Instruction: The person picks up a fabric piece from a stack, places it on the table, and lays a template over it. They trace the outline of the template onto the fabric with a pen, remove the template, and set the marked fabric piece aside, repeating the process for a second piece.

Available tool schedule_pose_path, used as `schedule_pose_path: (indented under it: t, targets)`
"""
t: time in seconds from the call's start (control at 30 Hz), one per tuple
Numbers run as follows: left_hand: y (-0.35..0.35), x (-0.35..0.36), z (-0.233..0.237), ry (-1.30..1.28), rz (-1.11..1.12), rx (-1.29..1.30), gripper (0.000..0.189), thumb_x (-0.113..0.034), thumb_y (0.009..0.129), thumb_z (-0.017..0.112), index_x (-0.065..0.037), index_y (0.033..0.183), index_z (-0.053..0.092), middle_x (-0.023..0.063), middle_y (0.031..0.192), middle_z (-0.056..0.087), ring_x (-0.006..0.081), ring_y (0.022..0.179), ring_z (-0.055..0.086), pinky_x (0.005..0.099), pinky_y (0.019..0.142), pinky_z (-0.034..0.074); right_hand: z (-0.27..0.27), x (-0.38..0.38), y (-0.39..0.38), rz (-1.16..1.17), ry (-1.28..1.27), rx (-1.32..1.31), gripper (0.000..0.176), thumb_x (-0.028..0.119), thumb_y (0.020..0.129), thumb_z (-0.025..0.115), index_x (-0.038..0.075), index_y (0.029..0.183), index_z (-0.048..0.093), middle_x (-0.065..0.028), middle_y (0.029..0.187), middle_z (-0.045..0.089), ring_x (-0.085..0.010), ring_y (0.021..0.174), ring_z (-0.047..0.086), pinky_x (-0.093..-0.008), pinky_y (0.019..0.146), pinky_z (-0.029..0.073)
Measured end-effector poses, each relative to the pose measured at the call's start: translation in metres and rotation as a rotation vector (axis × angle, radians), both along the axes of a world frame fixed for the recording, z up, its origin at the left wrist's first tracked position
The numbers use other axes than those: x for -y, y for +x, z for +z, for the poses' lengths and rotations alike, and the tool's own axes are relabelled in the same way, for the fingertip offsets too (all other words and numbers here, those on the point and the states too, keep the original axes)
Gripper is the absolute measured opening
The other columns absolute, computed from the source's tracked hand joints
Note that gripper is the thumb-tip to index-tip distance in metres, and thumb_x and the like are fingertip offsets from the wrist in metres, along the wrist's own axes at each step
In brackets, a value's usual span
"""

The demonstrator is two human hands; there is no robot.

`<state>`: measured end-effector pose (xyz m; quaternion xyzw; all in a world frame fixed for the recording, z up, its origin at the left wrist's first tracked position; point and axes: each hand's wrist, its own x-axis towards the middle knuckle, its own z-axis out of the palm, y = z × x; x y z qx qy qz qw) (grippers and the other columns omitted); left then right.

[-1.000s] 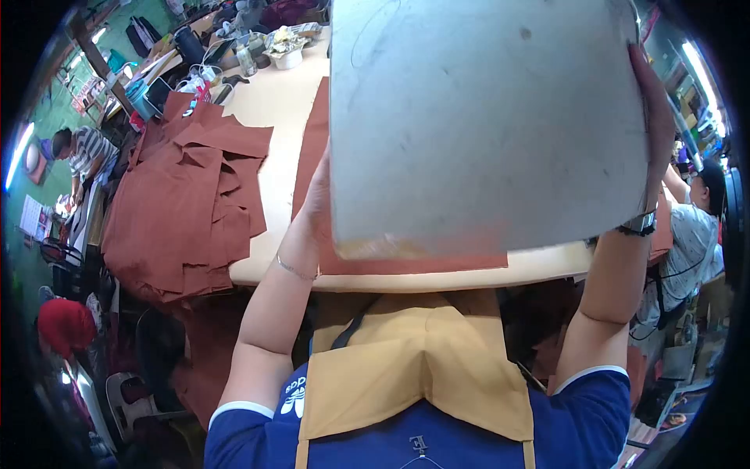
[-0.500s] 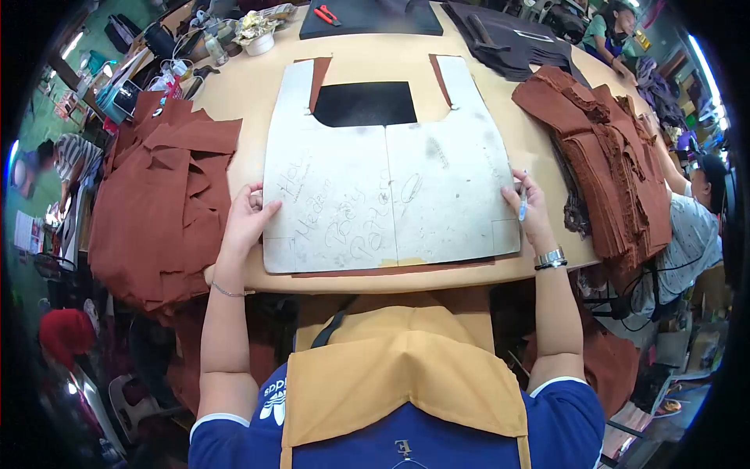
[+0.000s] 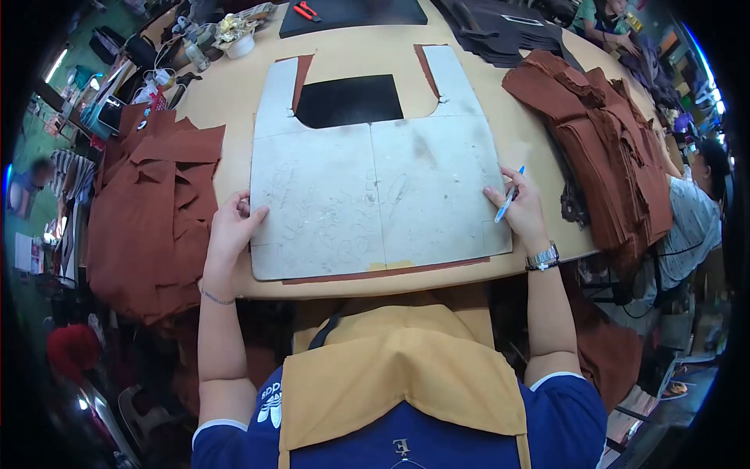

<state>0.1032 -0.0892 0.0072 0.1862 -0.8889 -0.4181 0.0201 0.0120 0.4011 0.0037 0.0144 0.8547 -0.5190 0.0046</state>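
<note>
A large pale pattern template [image 3: 328, 172] with faint handwriting lies on the table, its two straps pointing away from me. Reddish-brown fabric [image 3: 301, 82] shows beneath it along the straps and the near edge. My left hand [image 3: 234, 227] pinches the template's left edge, thumb on top. At the opposite edge, my right hand [image 3: 525, 213] rests its thumb on the template and also holds a blue pen [image 3: 508, 199] tucked between the fingers. A black rectangle [image 3: 355, 100] is visible in the template's neck opening.
Stacks of reddish-brown fabric pieces sit left [image 3: 156, 211] and right [image 3: 594, 148] on the table [image 3: 226, 109]. Farther back are red-handled scissors [image 3: 307, 11] on a black board [image 3: 355, 17], dark fabric [image 3: 500, 35] and a white pot [image 3: 238, 45]. A co-worker [image 3: 691, 215] sits at the right.
The template, with brown fabric under it, looks turned slightly and appears lower left in view. More brown fabric shows along its near edge. The pen in my right hand is now tilted and more visible.
</note>
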Motion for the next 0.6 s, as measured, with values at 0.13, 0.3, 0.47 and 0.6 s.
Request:
schedule_pose_path:
  t: [0.13,0.3,0.47,0.6]
  targets:
    - [0.000,-0.006,0.009,-0.065,0.010,0.011,0.050,-0.021,0.079,0.075,0.001,0.121,0.060,0.0023,0.077,0.062,0.0106,0.071,0.059,0.0269,0.068,0.049,0.003,0.006,0.002,-0.031,0.044,-0.029,0.056,0.014,0.076,0.081,-0.002,0.124,0.058,0.0039,0.070,0.047,-0.0060,0.062,0.046,-0.0230,0.056,0.041]
    - [-0.002,-0.013,0.019,-0.093,0.010,0.057,0.048,-0.021,0.079,0.074,0.000,0.120,0.061,0.0016,0.074,0.061,0.0100,0.068,0.058,0.0270,0.066,0.048,-0.004,0.002,0.000,-0.010,0.128,-0.078,0.055,0.014,0.075,0.081,0.000,0.123,0.059,0.0029,0.069,0.048,-0.0064,0.062,0.047,-0.0238,0.056,0.042]
    - [-0.004,-0.019,0.028,-0.142,0.011,0.089,0.049,-0.023,0.078,0.075,-0.002,0.120,0.061,0.0017,0.072,0.060,0.0107,0.067,0.058,0.0280,0.064,0.048,-0.005,0.001,-0.006,-0.007,0.208,-0.063,0.054,0.018,0.075,0.081,0.001,0.122,0.060,-0.0007,0.070,0.052,-0.0101,0.063,0.050,-0.0266,0.060,0.044]
    - [-0.010,-0.010,0.020,-0.206,-0.008,0.106,0.052,-0.027,0.076,0.076,-0.002,0.119,0.062,0.0026,0.072,0.061,0.0129,0.068,0.059,0.0294,0.065,0.048,-0.007,-0.001,-0.013,0.047,0.332,-0.141,0.051,0.022,0.075,0.081,0.002,0.119,0.063,-0.0030,0.073,0.057,-0.0127,0.066,0.055,-0.0292,0.064,0.047]
